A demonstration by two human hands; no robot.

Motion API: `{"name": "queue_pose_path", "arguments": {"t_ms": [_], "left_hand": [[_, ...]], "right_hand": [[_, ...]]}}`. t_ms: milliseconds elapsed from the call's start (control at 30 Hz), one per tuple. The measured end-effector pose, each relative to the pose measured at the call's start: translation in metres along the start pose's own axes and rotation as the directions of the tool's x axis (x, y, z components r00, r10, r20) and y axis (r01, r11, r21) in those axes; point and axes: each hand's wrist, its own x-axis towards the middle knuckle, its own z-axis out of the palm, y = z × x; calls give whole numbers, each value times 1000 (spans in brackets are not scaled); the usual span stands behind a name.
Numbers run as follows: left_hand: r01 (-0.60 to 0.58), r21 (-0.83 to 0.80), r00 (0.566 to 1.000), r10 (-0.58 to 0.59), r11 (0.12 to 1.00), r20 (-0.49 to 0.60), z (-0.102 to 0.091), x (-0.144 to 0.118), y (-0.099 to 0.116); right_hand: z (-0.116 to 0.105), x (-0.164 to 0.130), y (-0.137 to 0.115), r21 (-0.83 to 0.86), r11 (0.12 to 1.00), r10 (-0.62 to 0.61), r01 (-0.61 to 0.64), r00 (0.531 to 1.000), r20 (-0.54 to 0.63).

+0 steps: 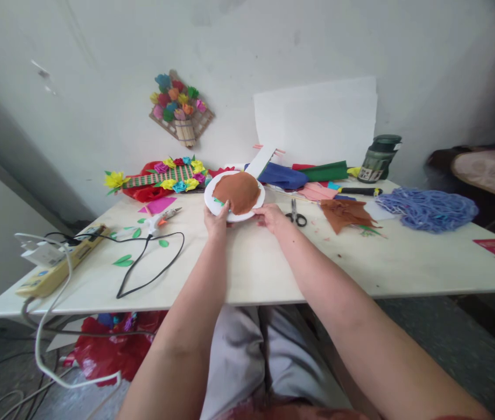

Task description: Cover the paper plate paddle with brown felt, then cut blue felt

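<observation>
A white banjo-shaped paper craft [209, 191] is held up in front of me over the middle of the table. Its round body carries a rounded brown piece [236, 191], and a white neck [261, 161] with pink sticks near its end points up and away to the right. My left hand [216, 219] grips the lower left of the round body, thumb on top beside a small green bit. At the lower right edge, my right hand [269, 217] pinches the rim; its underside fingers are partly hidden. Black-handled scissors [296, 216] lie just right of that hand.
On the left lie a glue gun [155, 224] with its looped cord, green paper leaves [124, 261] and a power strip [61, 265]. Behind are a flower-decorated craft [173, 175] and coloured sheets [286, 175]. To the right sit brown scraps [346, 214], blue yarn [426, 209] and a bottle [379, 158].
</observation>
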Motion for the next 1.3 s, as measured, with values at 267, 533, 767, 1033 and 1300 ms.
{"name": "queue_pose_path", "arguments": {"t_ms": [267,533,767,1033,1300], "left_hand": [[-5,-22,1000,6,1000,12,0,-3,3],[-3,-36,1000,3,999,14,2,-5,6],[8,-54,999,-6,998,48,4,-8,5],[48,-166,951,5,985,308,5,-18,6],[16,-125,974,12,992,227,5,-13,-4]], "right_hand": [[5,0,1,-9,1000,13,-13,999,-43],[7,0,2,9,1000,14,-13,998,-62],[12,-2,5,36,999,-23,26,997,-74],[13,0,7,82,995,-59,62,998,-34],[17,-5,7,27,997,-75,76,997,-34]]}}
